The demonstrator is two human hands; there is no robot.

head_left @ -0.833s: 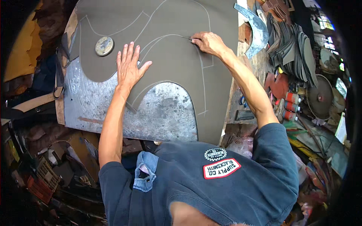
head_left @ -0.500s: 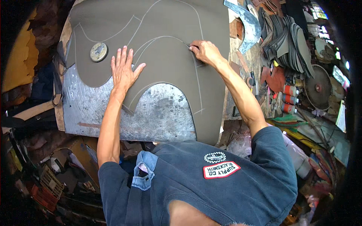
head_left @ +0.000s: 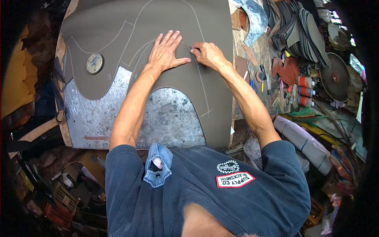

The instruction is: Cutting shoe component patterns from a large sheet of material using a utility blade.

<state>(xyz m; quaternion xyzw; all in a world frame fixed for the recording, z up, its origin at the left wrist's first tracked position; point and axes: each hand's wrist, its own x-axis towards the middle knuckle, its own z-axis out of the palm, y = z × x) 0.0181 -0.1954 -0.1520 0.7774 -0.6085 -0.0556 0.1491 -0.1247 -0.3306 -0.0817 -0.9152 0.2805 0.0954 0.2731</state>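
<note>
A large dark grey-brown sheet [head_left: 102, 31], marked with pale curved outlines, lies over a scuffed metal plate [head_left: 173, 114]. My left hand [head_left: 166, 53] rests flat on the sheet with its fingers stretched out, its thumb pointing at my right hand. Close beside it, my right hand [head_left: 208, 56] is closed in a pinch at one of the drawn curves. Whatever sits between those fingers is hidden. Left of both hands, a round metal disc [head_left: 94, 64] lies on the sheet. Cut curved edges of the sheet show against the plate below.
At right, the wooden bench [head_left: 254, 43] bears a curved metal piece [head_left: 253, 21], a yellow-tipped tool [head_left: 262, 81] and a stack of cut grey pieces [head_left: 308, 35]. Several red-labelled bottles [head_left: 305, 91] stand near a round fan-like grille [head_left: 334, 77]. Clutter fills the lower left.
My left hand has slid right across the sheet, up beside my right hand. My right hand stays pinched at about the same spot on the curve. The whole view has shifted slightly.
</note>
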